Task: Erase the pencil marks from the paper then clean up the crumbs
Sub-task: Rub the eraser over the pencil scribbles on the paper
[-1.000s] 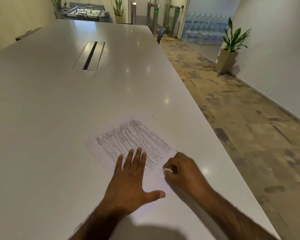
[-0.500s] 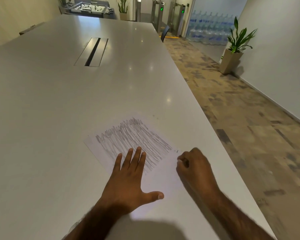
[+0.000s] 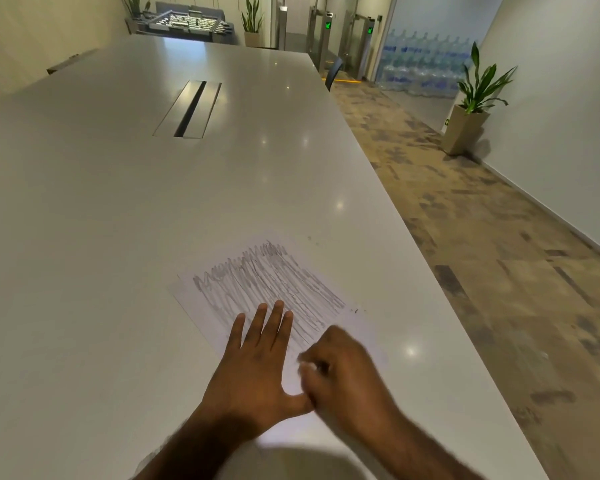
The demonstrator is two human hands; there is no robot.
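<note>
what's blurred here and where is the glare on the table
Head view: the right hand and the white eraser it pinches are smeared by motion; the left hand, flat on the paper, is sharp. Head view: small glare spots from lights dot the glossy table, one just right of the paper.

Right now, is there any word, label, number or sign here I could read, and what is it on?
Nothing here can be read.
paper: pencil scribble only, no words.
gate lights: green symbols, too blurred.
water bottles: blue labels, too small.
green wall sign by the planter: too small.
</note>
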